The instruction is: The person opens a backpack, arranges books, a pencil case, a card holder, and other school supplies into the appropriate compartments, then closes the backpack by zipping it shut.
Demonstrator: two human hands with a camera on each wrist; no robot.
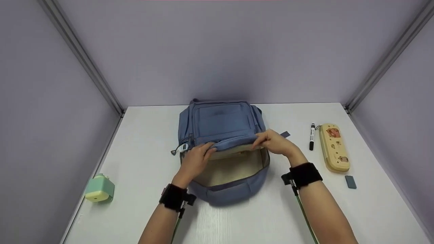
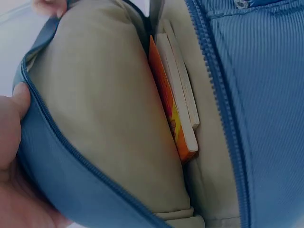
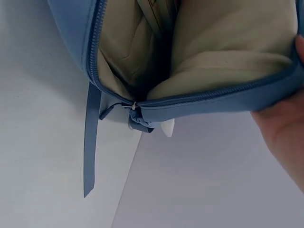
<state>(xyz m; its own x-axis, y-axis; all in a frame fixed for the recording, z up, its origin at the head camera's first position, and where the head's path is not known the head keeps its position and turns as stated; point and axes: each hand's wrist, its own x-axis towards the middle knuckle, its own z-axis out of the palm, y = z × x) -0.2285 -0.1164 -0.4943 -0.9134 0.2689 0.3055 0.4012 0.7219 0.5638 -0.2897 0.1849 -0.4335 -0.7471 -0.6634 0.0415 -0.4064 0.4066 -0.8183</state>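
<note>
A blue backpack (image 1: 222,120) lies on the table, its main compartment unzipped and gaping toward the near side. My left hand (image 1: 195,161) grips the left part of the raised flap's zipped edge, thumb on the rim. Farther right along the same edge, my right hand (image 1: 276,144) pinches the flap between thumb and fingers. Inside, the beige lining (image 1: 234,167) shows. The left wrist view reveals an orange-covered book (image 2: 166,97) and another pale-edged book (image 2: 183,71) standing against the lining. A zipper pull (image 3: 111,110) hangs at the opening's corner in the right wrist view.
On the right lie a marker (image 1: 312,137), a yellow pencil case (image 1: 335,147) with animal prints and a small dark blue-grey block (image 1: 351,182). A green and yellow box-like item (image 1: 100,188) stands at the left edge. Pale walls (image 1: 230,51) enclose the table.
</note>
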